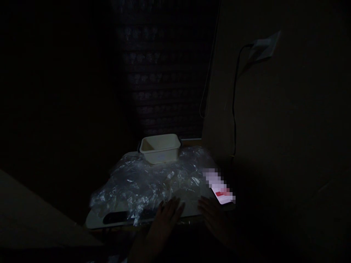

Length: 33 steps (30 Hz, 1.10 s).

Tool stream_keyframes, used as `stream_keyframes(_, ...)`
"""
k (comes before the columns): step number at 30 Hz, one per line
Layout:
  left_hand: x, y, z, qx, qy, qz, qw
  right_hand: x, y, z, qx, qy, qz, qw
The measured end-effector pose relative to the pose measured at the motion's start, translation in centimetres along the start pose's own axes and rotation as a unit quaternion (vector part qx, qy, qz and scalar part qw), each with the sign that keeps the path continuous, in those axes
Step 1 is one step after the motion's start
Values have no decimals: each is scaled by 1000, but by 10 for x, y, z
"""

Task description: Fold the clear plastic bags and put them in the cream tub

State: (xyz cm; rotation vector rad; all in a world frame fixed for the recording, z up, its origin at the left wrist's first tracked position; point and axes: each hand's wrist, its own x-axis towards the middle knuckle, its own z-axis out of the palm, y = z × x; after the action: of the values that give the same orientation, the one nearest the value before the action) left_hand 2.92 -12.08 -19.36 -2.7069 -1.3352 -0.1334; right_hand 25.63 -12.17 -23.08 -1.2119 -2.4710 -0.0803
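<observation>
The picture is very dark. My left hand (168, 216) rests at the front edge of a pale small table (94, 220), its fingers apart, beside crumpled clear plastic (142, 179). A short gap to the right of it, my right hand (214, 215) lies at the same edge with fingers stretched out and nothing visible in them. Just beyond the right hand is a phone (223, 197) with a lit screen, partly pixelated. At the table's back, an open cream container (161, 155) with dark side handles stands on the plastic.
A dark slatted blind (164, 76) hangs behind the table, with a thin looped cord beside it. On the right wall is a socket plate (270, 45) with a plug and a black cable (234, 106) running down. A pale surface slants in at the lower left.
</observation>
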Motion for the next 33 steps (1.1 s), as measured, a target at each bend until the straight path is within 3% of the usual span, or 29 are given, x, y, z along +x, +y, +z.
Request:
stream_keyframes(5, 4, -3, -1, -88, 46, 30, 995, 0, -4, -2, 53, 26, 52, 997)
stream_keyframes(12, 7, -5, 1, -235, 63, -73, 967, -2, -5, -1, 98, 53, 131, 985)
stream_keyframes(16, 8, -3, -1, -284, 73, -98, 951, -1, -5, 3, 132, 55, 167, 975)
stream_keyframes(20, 7, -5, 1, -274, 71, -91, 955, 0, -5, 5, 142, 53, 202, 968)
stream_keyframes(24, 2, -10, 12, -226, 73, -57, 970, 0, -2, 4, 119, 37, 179, 976)
stream_keyframes(28, -1, -13, 22, -173, 81, 7, 981, -3, 3, 4, 97, 34, 112, 988)
stream_keyframes(33, 1, -9, 19, -117, 98, 23, 988, -3, 5, 1, 91, 40, 70, 993)
